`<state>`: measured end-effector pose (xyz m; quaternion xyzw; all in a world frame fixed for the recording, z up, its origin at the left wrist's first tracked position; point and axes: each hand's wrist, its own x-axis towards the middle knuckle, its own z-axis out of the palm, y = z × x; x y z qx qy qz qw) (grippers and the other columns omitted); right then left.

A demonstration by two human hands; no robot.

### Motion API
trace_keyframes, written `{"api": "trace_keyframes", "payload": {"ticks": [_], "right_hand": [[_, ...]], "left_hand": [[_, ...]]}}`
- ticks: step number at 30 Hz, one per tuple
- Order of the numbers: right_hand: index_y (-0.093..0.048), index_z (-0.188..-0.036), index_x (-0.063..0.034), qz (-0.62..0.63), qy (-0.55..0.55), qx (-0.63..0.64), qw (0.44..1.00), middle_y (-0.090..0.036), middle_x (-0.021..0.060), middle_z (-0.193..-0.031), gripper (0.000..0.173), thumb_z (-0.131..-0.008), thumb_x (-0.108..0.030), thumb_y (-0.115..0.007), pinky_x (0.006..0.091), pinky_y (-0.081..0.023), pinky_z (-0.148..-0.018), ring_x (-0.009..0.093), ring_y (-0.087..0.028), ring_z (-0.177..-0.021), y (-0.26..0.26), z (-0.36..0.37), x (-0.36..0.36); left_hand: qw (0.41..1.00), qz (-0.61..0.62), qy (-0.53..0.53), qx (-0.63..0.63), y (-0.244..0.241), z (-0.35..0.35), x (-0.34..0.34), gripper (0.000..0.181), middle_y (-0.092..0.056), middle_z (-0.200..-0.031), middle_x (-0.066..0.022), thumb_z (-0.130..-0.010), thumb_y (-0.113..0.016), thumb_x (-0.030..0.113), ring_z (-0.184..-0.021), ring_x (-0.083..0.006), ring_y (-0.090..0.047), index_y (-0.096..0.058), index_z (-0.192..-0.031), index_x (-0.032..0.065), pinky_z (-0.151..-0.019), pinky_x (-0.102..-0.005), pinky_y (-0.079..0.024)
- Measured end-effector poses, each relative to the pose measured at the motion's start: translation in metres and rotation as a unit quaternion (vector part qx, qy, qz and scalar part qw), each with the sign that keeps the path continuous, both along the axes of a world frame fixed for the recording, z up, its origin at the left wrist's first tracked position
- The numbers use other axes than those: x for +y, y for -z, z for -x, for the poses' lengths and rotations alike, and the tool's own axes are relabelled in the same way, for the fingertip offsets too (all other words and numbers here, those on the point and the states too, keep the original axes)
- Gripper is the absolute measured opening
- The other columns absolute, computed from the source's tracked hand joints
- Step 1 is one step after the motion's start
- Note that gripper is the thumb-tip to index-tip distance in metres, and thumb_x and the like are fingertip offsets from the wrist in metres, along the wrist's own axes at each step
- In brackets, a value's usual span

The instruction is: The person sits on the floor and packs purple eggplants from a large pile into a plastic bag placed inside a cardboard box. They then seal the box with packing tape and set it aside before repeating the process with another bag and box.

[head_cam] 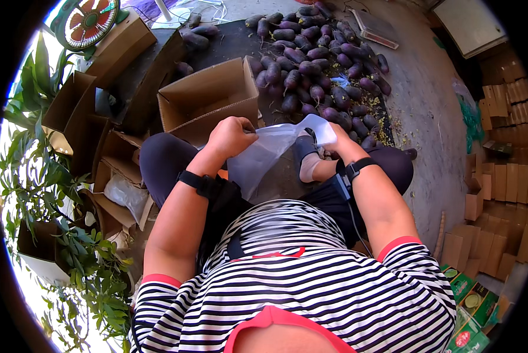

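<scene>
A clear plastic bag (259,156) is stretched between my two hands above my lap. My left hand (232,137) pinches its left edge with curled fingers. At the opposite end, my right hand (342,140) holds the bag beside a white flap (320,128); that flap partly covers the fingers, and I cannot tell whether it belongs to the bag. Just beyond my left hand stands an open cardboard box (211,95), with no contents visible inside. Past my right hand, a heap of dark purple root vegetables (310,68) spreads over a dark mat.
Several cardboard boxes (72,106) and leafy plants (83,247) crowd the left side. A fan (91,20) stands at the upper left. A flat scale-like device (375,28) lies beyond the heap. Stacked cartons (507,183) and green printed boxes (469,293) line the right.
</scene>
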<state>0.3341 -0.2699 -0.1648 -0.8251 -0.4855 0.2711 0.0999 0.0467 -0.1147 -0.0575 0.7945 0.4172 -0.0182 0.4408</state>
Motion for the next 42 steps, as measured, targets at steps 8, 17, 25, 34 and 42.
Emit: {"api": "trace_keyframes", "payload": {"ticks": [8,17,25,34,42], "right_hand": [[-0.069,-0.108,-0.0056,-0.285,-0.021,0.125,0.95,-0.069,0.0182,-0.106,0.028,-0.084,-0.019,-0.065,0.0394,-0.052,-0.088,0.035,-0.066,-0.099,-0.087,0.075,0.028],[-0.059,-0.11,-0.0014,-0.222,-0.009,0.134,0.966,-0.07,0.0208,-0.096,0.033,-0.081,-0.016,-0.066,0.0451,-0.053,-0.082,0.039,-0.067,-0.09,-0.017,0.127,0.003],[-0.069,-0.094,-0.0002,-0.084,-0.083,0.216,0.969,-0.07,0.0182,-0.086,0.025,-0.091,-0.024,-0.061,0.0378,-0.052,-0.072,0.034,-0.066,-0.075,-0.049,0.109,0.003],[-0.07,-0.091,-0.0006,-0.097,-0.013,0.212,0.972,-0.068,0.0216,-0.087,0.029,-0.092,-0.028,-0.06,0.039,-0.051,-0.074,0.037,-0.066,-0.081,-0.047,0.107,-0.001],[-0.07,-0.087,0.0019,-0.174,0.02,0.243,0.954,-0.07,0.0162,-0.08,0.026,-0.091,-0.023,-0.063,0.0356,-0.051,-0.07,0.026,-0.065,-0.071,-0.028,0.107,-0.005]], "left_hand": [[0.988,-0.086,0.102,-0.076,0.017,0.0,-0.016,0.023,-0.071,-0.087,-0.0156,-0.078,-0.073,0.017,-0.081,-0.0302,-0.069,-0.072,-0.095,0.0018,-0.076,-0.0363,-0.054],[0.993,-0.052,0.034,-0.103,0.023,-0.002,-0.015,0.024,-0.07,-0.089,-0.0215,-0.083,-0.071,0.015,-0.084,-0.0331,-0.069,-0.068,-0.099,-0.0027,-0.077,-0.0385,-0.053],[0.992,-0.099,0.072,-0.024,0.019,0.004,-0.013,0.023,-0.07,-0.089,-0.0192,-0.084,-0.07,0.017,-0.085,-0.0348,-0.068,-0.069,-0.1,0.0008,-0.077,-0.0395,-0.053],[0.984,-0.156,0.088,-0.015,0.034,0.004,-0.019,0.021,-0.071,-0.091,-0.0179,-0.085,-0.068,0.021,-0.091,-0.0382,-0.067,-0.069,-0.1,0.0069,-0.08,-0.044,-0.053],[0.942,-0.328,0.071,-0.026,0.043,0.002,-0.033,0.022,-0.066,-0.102,-0.0129,-0.083,-0.069,0.018,-0.1,-0.0345,-0.062,-0.069,-0.103,0.011,-0.084,-0.0424,-0.051]]}}
